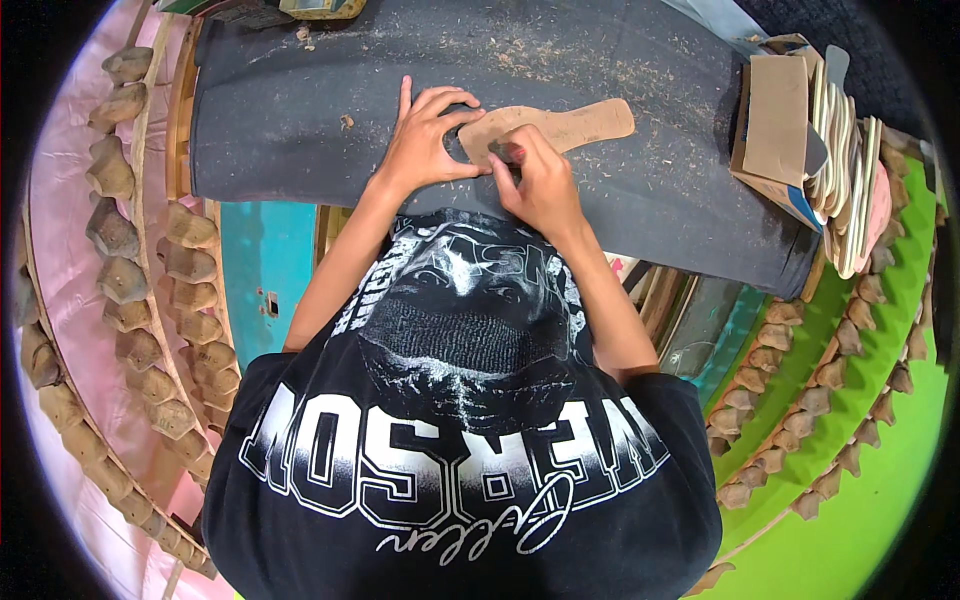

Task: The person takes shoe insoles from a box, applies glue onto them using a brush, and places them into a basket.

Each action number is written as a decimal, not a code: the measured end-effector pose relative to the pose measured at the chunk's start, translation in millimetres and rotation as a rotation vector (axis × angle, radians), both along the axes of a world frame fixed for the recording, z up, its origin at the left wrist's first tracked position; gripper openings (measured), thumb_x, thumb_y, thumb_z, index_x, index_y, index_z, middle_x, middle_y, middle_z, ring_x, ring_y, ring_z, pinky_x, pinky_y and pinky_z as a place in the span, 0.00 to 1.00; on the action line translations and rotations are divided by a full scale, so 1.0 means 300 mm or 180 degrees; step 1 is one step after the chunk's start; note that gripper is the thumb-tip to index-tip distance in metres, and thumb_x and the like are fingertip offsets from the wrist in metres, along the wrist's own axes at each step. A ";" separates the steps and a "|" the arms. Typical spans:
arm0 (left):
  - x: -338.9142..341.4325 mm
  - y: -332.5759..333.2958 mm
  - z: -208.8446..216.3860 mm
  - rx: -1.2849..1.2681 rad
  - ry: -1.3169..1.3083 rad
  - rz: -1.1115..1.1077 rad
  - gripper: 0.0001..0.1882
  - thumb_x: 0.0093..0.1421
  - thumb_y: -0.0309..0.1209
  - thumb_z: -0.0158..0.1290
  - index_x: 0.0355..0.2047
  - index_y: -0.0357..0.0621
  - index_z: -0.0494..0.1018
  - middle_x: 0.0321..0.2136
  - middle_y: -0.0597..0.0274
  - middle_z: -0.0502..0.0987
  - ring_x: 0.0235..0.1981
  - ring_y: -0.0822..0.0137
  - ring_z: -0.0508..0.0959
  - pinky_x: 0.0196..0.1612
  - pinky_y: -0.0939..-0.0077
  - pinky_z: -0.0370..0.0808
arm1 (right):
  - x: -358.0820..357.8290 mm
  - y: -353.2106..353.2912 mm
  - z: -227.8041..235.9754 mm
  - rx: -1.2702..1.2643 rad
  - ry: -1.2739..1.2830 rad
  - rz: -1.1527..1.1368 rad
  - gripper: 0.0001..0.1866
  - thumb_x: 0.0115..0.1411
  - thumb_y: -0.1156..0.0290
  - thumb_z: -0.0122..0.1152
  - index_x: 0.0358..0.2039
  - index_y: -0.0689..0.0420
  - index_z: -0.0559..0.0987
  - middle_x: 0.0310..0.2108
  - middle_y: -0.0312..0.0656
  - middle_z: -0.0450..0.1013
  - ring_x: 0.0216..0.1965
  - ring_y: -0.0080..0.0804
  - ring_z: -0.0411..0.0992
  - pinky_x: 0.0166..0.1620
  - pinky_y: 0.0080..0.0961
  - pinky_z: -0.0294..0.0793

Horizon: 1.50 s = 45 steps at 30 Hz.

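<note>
A tan, flat shoe-sole-shaped piece (585, 125) lies on the dark cloth of the table, its wide end to the left and its narrower end to the upper right. My left hand (428, 140) spans the wide end, with the thumb at the near edge and the index finger at the far edge. The other left fingers are spread away from it. Over the middle of the piece, my right hand (545, 185) is closed in a pinch. A small dark thing (507, 152) shows at its fingers, too hidden to name.
The dark-covered table (290, 120) carries scattered shavings, mostly toward the back. At right a cardboard box (778, 115) holds several thin sole-shaped sheets (845, 160). Racks of brown, block-like shapes line both sides, on the left (120, 225) and right (790, 385).
</note>
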<state>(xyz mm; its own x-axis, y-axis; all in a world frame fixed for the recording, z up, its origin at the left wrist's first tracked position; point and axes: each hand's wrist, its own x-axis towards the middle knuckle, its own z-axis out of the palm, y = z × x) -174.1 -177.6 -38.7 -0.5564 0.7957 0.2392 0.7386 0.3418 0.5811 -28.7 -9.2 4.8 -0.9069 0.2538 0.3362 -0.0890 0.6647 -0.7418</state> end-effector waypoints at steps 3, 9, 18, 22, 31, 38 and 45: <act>0.003 -0.004 -0.005 0.0028 0.0034 0.0008 0.39 0.36 0.52 0.79 0.51 0.57 0.86 0.57 0.72 0.79 0.67 0.60 0.71 0.79 0.30 0.37 | 0.001 0.046 -0.001 -0.0314 0.0009 -0.0175 0.09 0.59 0.79 0.69 0.38 0.61 0.78 0.35 0.48 0.77 0.37 0.48 0.82 0.39 0.38 0.82; 0.002 -0.003 0.003 0.0060 0.0043 -0.0017 0.39 0.37 0.52 0.78 0.52 0.57 0.86 0.56 0.71 0.79 0.66 0.60 0.71 0.78 0.29 0.37 | 0.004 0.047 0.005 0.0471 0.0053 0.0111 0.11 0.59 0.78 0.72 0.41 0.61 0.80 0.36 0.47 0.78 0.32 0.44 0.82 0.37 0.37 0.81; 0.060 -0.042 0.001 0.0074 0.0102 0.0476 0.38 0.40 0.57 0.77 0.50 0.54 0.85 0.58 0.69 0.77 0.66 0.58 0.71 0.77 0.25 0.37 | -0.042 0.076 0.007 0.0122 0.0298 -0.0382 0.10 0.60 0.78 0.69 0.41 0.63 0.79 0.37 0.50 0.76 0.37 0.52 0.80 0.39 0.42 0.79; 0.094 -0.063 -0.001 0.0074 0.0155 0.0792 0.35 0.42 0.58 0.76 0.46 0.53 0.85 0.57 0.68 0.77 0.67 0.56 0.70 0.76 0.24 0.37 | -0.116 0.103 0.003 0.0511 0.0077 -0.0611 0.11 0.61 0.80 0.66 0.44 0.60 0.78 0.38 0.50 0.76 0.38 0.54 0.79 0.40 0.44 0.79; 0.087 -0.068 -0.017 0.0047 0.0100 0.0803 0.37 0.44 0.59 0.75 0.49 0.52 0.83 0.57 0.68 0.77 0.66 0.58 0.71 0.76 0.25 0.37 | -0.157 0.034 0.030 -0.0259 0.0073 -0.0325 0.10 0.63 0.75 0.68 0.42 0.64 0.79 0.33 0.50 0.77 0.34 0.45 0.81 0.35 0.37 0.80; 0.079 -0.064 -0.018 0.0055 0.0035 0.0866 0.41 0.43 0.58 0.75 0.55 0.53 0.80 0.56 0.68 0.78 0.66 0.58 0.71 0.76 0.26 0.38 | -0.145 -0.023 -0.008 0.0827 -0.0052 0.0578 0.14 0.54 0.82 0.65 0.41 0.59 0.79 0.42 0.50 0.75 0.42 0.53 0.77 0.46 0.47 0.77; 0.081 -0.057 0.000 0.0032 0.0022 0.0863 0.36 0.46 0.51 0.74 0.55 0.54 0.81 0.56 0.68 0.78 0.66 0.59 0.71 0.76 0.27 0.38 | -0.158 -0.001 0.001 0.0249 0.0272 0.0171 0.11 0.59 0.81 0.69 0.41 0.62 0.79 0.40 0.50 0.77 0.39 0.52 0.79 0.41 0.42 0.79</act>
<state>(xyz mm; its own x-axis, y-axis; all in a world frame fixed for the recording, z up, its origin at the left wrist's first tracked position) -149.8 -194.8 -38.8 -0.7473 0.6154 0.2508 0.6248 0.5219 0.5807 -76.1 -9.4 5.2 -0.8857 0.1756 0.4297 -0.1867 0.7128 -0.6761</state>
